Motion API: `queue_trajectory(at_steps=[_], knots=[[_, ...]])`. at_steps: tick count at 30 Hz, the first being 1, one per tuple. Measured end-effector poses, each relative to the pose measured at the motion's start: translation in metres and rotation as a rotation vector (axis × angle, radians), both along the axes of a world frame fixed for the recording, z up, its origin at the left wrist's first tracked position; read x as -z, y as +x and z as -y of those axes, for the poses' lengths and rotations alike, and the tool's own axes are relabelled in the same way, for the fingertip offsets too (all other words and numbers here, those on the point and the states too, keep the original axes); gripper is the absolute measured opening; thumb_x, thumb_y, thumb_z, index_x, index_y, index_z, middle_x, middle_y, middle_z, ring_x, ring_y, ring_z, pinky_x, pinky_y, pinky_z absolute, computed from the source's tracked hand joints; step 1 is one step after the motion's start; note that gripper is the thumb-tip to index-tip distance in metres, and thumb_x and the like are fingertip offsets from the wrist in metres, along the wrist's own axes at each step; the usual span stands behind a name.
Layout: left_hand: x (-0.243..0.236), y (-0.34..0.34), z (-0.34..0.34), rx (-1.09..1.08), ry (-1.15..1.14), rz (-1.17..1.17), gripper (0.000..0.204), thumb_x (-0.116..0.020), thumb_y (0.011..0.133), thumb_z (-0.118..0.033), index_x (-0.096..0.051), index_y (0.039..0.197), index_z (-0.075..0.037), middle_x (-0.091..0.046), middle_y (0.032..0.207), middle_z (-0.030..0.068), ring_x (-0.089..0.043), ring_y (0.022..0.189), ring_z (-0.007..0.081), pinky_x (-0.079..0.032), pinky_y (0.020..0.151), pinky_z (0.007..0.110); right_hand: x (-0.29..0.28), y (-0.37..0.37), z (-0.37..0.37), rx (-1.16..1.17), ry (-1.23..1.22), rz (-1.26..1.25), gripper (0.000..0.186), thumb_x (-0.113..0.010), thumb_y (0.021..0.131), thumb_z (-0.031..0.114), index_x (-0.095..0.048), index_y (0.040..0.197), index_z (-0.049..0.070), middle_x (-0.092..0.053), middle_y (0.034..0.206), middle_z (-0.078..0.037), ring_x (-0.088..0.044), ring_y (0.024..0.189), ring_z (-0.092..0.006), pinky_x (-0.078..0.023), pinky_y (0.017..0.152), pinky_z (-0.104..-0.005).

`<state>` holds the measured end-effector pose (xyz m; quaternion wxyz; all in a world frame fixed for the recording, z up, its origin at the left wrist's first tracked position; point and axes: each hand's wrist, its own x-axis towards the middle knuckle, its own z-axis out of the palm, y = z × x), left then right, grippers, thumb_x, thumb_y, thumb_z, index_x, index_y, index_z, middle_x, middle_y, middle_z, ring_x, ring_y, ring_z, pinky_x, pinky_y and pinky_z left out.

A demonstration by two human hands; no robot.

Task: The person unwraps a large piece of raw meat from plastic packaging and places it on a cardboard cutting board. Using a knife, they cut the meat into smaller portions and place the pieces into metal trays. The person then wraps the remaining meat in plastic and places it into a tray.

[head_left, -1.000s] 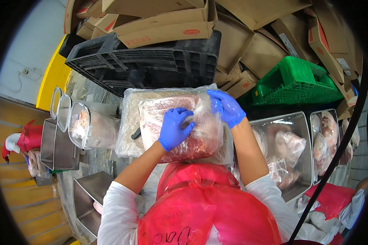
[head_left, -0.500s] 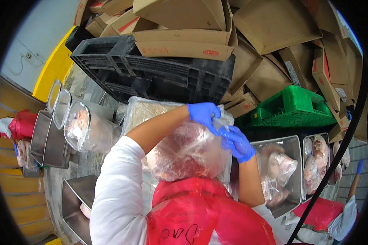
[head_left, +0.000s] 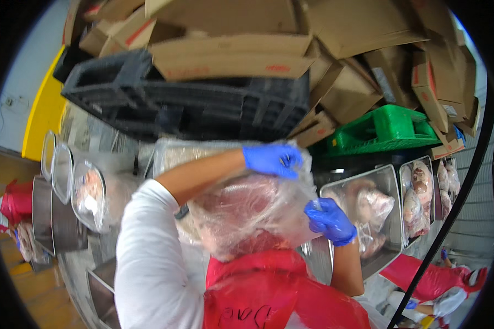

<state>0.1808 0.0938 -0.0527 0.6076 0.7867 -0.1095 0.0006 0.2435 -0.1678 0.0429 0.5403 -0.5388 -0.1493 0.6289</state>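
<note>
Apparent plastic-handling step: left hand (head_left: pixel 273 160) curled, hold unclear, right hand (head_left: pixel 332 221) clenches clear plastic (head_left: pixel 300 198) around meat (head_left: pixel 246 198); next move likely needs steady tension.

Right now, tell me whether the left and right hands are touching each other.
Apart. The head view shows clear plastic film in the gap between the blue-gloved left hand and right hand.

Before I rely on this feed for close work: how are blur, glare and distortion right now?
Head view: overall softness, likely motion blur, smears the print on the cardboard boxes; head view: pale, shiny streaks on the plastic partly veil the bagged meat; head view: fisheye bending near the dark, rounded rim, though both gloved hands stay readable in outline.
</note>
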Motion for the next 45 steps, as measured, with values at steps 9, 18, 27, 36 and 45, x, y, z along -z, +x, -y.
queue_trajectory(at_steps=[9, 18, 27, 36, 45], knots=[[0.065, -0.111, -0.071, -0.160, 0.325, -0.557, 0.031, -0.055, 0.093, -0.034, -0.067, 0.112, -0.012, -0.067, 0.108, 0.0135, -0.063, 0.101, 0.0256, -0.047, 0.091, 0.036, 0.008, -0.016, 0.038, 0.189, -0.047, -0.008, 0.010, -0.063, 0.085, 0.007, -0.056, 0.092, 0.003, -0.045, 0.062, 0.001, -0.039, 0.048, -0.0087, -0.032, 0.047, -0.0264], [0.058, -0.123, -0.111, -0.164, 0.878, -0.476, 0.018, -0.060, 0.080, -0.020, -0.069, 0.088, -0.008, -0.067, 0.087, 0.0173, -0.065, 0.083, 0.0344, -0.051, 0.074, 0.042, 0.018, -0.003, 0.046, 0.274, 0.015, -0.172, 0.004, -0.057, 0.089, 0.008, -0.055, 0.090, 0.005, -0.042, 0.061, 0.003, -0.035, 0.046, -0.0068, -0.030, 0.045, -0.0241], [0.030, -0.111, -0.119, -0.172, 1.106, -0.682, 0.034, -0.067, 0.069, -0.004, -0.069, 0.100, -0.017, -0.068, 0.102, 0.0083, -0.065, 0.091, 0.0309, -0.053, 0.075, 0.040, 0.019, -0.001, 0.056, 0.288, -0.031, -0.101, 0.006, -0.056, 0.090, 0.010, -0.055, 0.085, 0.007, -0.042, 0.060, 0.003, -0.036, 0.046, -0.0071, -0.031, 0.045, -0.0233], [-0.013, -0.147, -0.105, -0.174, -0.032, -0.631, 0.018, -0.057, 0.087, -0.004, -0.064, 0.103, -0.002, -0.065, 0.101, 0.0036, -0.057, 0.093, 0.0123, -0.047, 0.086, 0.031, 0.028, -0.003, 0.060, 0.411, -0.034, -0.117, 0.004, -0.055, 0.088, 0.009, -0.054, 0.084, 0.008, -0.042, 0.060, 0.004, -0.038, 0.047, -0.0072, -0.033, 0.045, -0.0238], [0.022, -0.168, -0.092, -0.254, 0.108, -0.312, 0.028, -0.049, 0.100, -0.025, -0.059, 0.101, 0.000, -0.057, 0.090, 0.0021, -0.050, 0.090, 0.0117, -0.043, 0.087, 0.029, 0.036, 0.004, 0.059, 0.431, -0.044, -0.159, 0.009, -0.053, 0.090, 0.011, -0.053, 0.081, 0.009, -0.043, 0.061, 0.003, -0.040, 0.048, -0.0079, -0.035, 0.047, -0.0239]])
